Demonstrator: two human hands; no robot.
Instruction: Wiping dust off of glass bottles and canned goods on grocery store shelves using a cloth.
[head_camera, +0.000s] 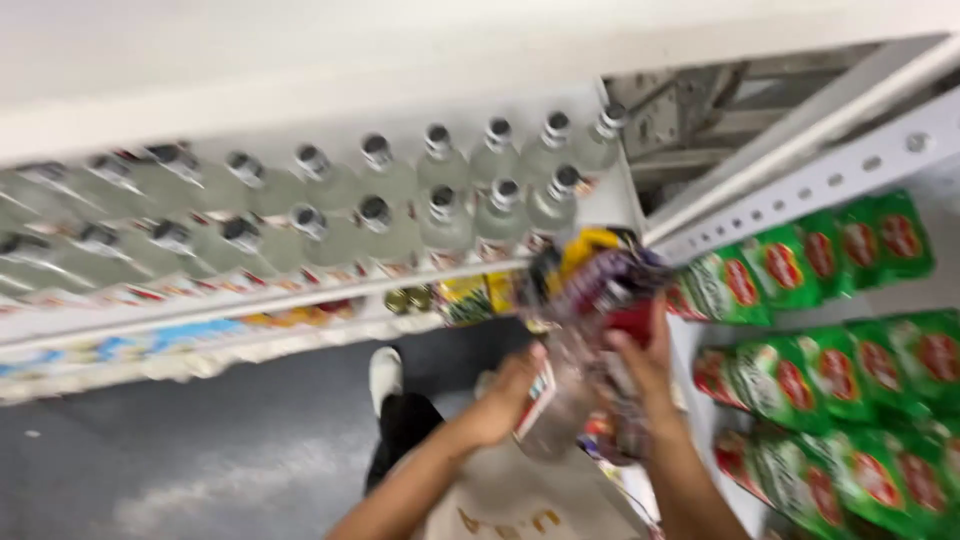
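Both hands were up by the shelf end: left hand (505, 395) wrapped round a clear bottle (556, 405), right hand (640, 360) gripping blurry colourful packets (600, 280). Just above sat 2 rows of clear capped bottles (440, 205) on the white shelf (200, 320), green pouches (800, 370) to the right. Looked mid-handling; any next move would need a steady grip.

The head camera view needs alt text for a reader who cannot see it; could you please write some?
Two bare hands, left hand and right hand, hold up a blurred clear bottle and colourful packets beside a white shelf lined with clear glass bottles. Green packets fill the racks at right.
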